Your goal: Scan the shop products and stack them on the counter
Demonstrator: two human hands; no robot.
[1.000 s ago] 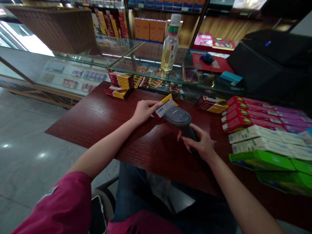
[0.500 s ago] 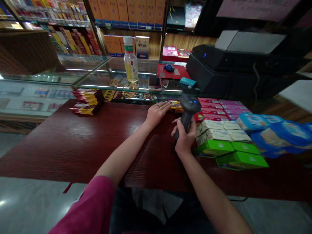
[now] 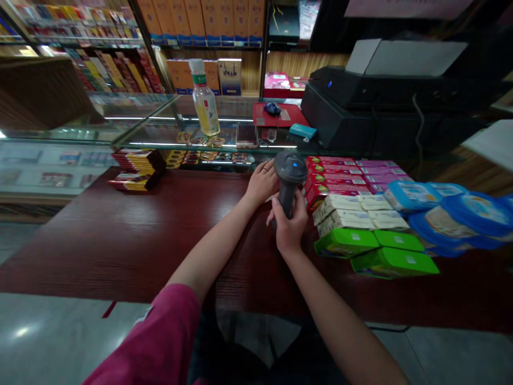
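My right hand (image 3: 291, 227) is wrapped round the handle of a dark grey barcode scanner (image 3: 289, 187), held upright above the counter with a small blue light on its head. Just left of the scanner, my left hand (image 3: 261, 184) reaches forward over the counter, its visible fingers stretched out. The scanner head hides its fingertips and whatever lies under them. To the right of the scanner are stacked red boxes (image 3: 334, 179). A stack of red and yellow packets (image 3: 138, 168) stands at the counter's far left.
On the brown counter (image 3: 120, 240), white packs (image 3: 347, 219), green boxes (image 3: 395, 262) and blue-lidded tubs (image 3: 473, 219) crowd the right side. Behind, a glass case top holds a drink bottle (image 3: 206, 101), a phone (image 3: 246, 136) and a teal item (image 3: 302, 131). Black machines (image 3: 377, 112) stand back right.
The scanner in my right hand has moved left, toward my left hand, and now covers its fingertips. The red and yellow packets seen by those fingertips are hidden now. The view has shifted slightly.
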